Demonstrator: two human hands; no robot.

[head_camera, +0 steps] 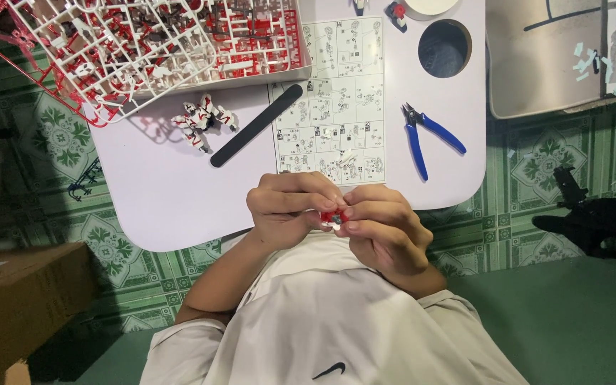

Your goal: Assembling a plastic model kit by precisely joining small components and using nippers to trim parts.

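Right now, seen from the head camera, the left hand [286, 207] and the right hand [383, 228] meet just below the near edge of the pale lilac tabletop [165, 192]. Fingers of both hands are pinched shut on one small red and grey plastic model part [331, 217]. On the tabletop lie a white paper instruction sheet [336, 107], blue-handled cutters [429, 135] to its right, and a long black sanding stick [257, 125] to its left.

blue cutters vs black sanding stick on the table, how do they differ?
The blue cutters have two spread handles and lie right of the instruction sheet; the black sanding stick is one flat bar lying diagonally across the sheet's left edge. Both rest untouched on the white table.
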